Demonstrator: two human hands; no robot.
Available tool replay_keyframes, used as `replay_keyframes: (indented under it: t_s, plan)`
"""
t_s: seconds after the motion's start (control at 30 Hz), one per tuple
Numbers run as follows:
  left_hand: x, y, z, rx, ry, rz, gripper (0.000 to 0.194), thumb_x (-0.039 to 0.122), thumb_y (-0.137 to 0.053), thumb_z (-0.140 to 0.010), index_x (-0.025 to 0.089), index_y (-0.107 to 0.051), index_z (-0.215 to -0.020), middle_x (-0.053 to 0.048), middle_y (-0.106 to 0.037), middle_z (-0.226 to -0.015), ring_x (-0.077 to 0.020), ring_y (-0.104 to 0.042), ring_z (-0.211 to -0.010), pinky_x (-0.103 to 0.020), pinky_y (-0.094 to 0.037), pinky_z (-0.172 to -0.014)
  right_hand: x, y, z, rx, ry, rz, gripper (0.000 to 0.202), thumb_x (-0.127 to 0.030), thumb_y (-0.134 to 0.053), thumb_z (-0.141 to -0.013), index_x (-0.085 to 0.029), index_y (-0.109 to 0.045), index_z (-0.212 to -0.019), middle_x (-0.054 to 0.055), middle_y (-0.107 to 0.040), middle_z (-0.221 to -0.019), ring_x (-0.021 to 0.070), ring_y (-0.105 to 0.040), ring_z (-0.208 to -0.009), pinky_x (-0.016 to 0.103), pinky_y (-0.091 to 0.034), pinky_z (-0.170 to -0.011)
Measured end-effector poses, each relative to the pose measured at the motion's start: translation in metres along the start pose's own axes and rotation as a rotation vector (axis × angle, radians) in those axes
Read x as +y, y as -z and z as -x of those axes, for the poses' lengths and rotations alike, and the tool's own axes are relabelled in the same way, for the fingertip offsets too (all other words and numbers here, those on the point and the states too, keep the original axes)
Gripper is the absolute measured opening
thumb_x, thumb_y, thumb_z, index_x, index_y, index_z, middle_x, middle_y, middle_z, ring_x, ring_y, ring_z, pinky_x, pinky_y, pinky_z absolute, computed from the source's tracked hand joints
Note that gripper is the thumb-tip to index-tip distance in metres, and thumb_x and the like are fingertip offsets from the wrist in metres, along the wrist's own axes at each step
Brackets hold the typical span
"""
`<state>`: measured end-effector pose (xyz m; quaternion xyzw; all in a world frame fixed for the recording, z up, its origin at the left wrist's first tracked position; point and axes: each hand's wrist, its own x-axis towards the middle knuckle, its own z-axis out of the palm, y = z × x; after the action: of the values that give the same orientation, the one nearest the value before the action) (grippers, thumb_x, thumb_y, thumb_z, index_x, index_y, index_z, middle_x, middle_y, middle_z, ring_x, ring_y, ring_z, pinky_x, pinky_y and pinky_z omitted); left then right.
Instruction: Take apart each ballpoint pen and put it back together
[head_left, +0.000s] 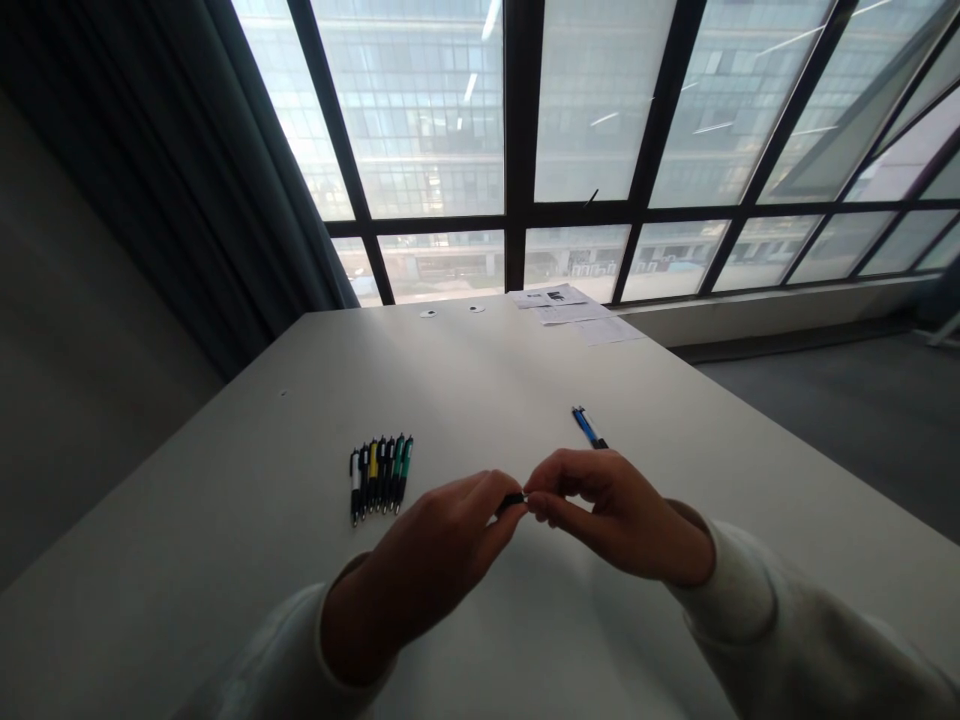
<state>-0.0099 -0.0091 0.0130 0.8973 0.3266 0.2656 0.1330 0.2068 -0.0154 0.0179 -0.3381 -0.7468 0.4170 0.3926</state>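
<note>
My left hand is closed around a pen; only its short dark end shows past the fingers. At that end, the thumb and forefinger of my right hand are pinched together, touching the tip. The rest of the pen is hidden in the left hand. To the left lies a row of several pens side by side, with white, yellow, black and green barrels. Just beyond my right hand are blue and white pens, partly covered by that hand.
The white table reaches to the window. Printed papers lie at its far right corner. Two small white round covers sit near the far edge. A dark curtain hangs at the left.
</note>
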Motion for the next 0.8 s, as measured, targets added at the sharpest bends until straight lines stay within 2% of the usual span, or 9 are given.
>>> replay_keyframes:
  t_s: [0.27, 0.47, 0.63, 0.8]
  plan:
    - [0.005, 0.005, -0.002, 0.023, 0.017, -0.097, 0.013, 0.019, -0.049, -0.094, 0.02, -0.061, -0.1, 0.0, -0.066, -0.078, -0.0128, -0.062, -0.064, -0.024, -0.048, -0.063, 0.0, 0.004, 0.001, 0.012, -0.009, -0.007, 0.013, -0.028, -0.062, -0.092, -0.016, -0.064, -0.09, 0.003, -0.065, -0.077, 0.0129, -0.056, -0.068, 0.027, -0.049, -0.065]
    - [0.007, 0.005, -0.002, 0.051, 0.046, -0.142, 0.013, 0.018, -0.049, -0.092, 0.02, -0.062, -0.092, 0.003, -0.059, -0.068, -0.0114, -0.055, -0.055, -0.024, -0.044, -0.058, 0.0, 0.004, 0.001, 0.016, -0.027, 0.008, 0.009, -0.024, -0.062, -0.091, -0.016, -0.062, -0.087, 0.002, -0.064, -0.075, 0.0123, -0.057, -0.067, 0.026, -0.049, -0.065]
    - [0.005, 0.004, -0.001, 0.067, 0.073, -0.158, 0.013, 0.02, -0.048, -0.092, 0.02, -0.06, -0.086, 0.003, -0.058, -0.067, -0.011, -0.054, -0.055, -0.024, -0.041, -0.057, 0.002, 0.004, 0.001, 0.073, -0.042, 0.013, 0.007, -0.021, -0.062, -0.089, -0.017, -0.06, -0.084, 0.001, -0.063, -0.073, 0.0125, -0.057, -0.066, 0.025, -0.048, -0.062]
    - [0.004, 0.003, 0.0, 0.071, 0.081, -0.178, 0.014, 0.021, -0.047, -0.092, 0.021, -0.059, -0.084, 0.003, -0.058, -0.067, -0.0103, -0.053, -0.055, -0.024, -0.041, -0.057, 0.006, 0.019, 0.002, 0.107, -0.052, -0.121, 0.008, -0.02, -0.061, -0.087, -0.018, -0.057, -0.08, 0.004, -0.066, -0.081, 0.0152, -0.063, -0.073, 0.03, -0.054, -0.067]
